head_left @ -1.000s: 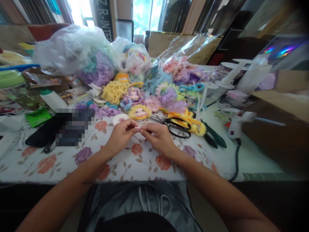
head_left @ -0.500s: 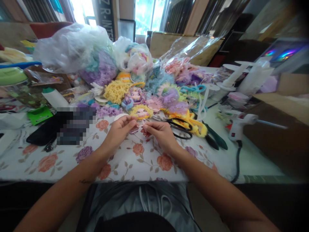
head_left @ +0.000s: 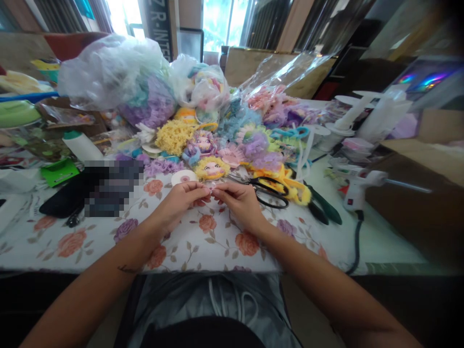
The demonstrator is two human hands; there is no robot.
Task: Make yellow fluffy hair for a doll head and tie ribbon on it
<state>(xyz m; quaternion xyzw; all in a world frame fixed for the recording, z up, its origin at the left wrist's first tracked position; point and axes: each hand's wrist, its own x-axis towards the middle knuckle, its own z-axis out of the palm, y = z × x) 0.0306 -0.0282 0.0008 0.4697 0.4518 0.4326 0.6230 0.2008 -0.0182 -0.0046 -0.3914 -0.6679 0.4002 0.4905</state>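
My left hand and my right hand meet over the flowered cloth, fingertips pinched almost together. Both hold a thin pale ribbon or cord, of which only a tiny bit shows between the fingers. Just beyond them lies a doll face with curly yellow hair. A white spool is flat on the cloth behind my left hand. Black-handled scissors rest beside my right hand, blades toward the doll face.
Yarn, fluffy pieces and plastic bags are heaped at the back. On the right are dark green-handled pliers, a white glue gun with its cable and a cardboard box. A green dustpan and black pouch lie left.
My two hands have come closer together, and the ribbon loop that showed between them is now mostly hidden. More of the white spool shows behind my left hand.
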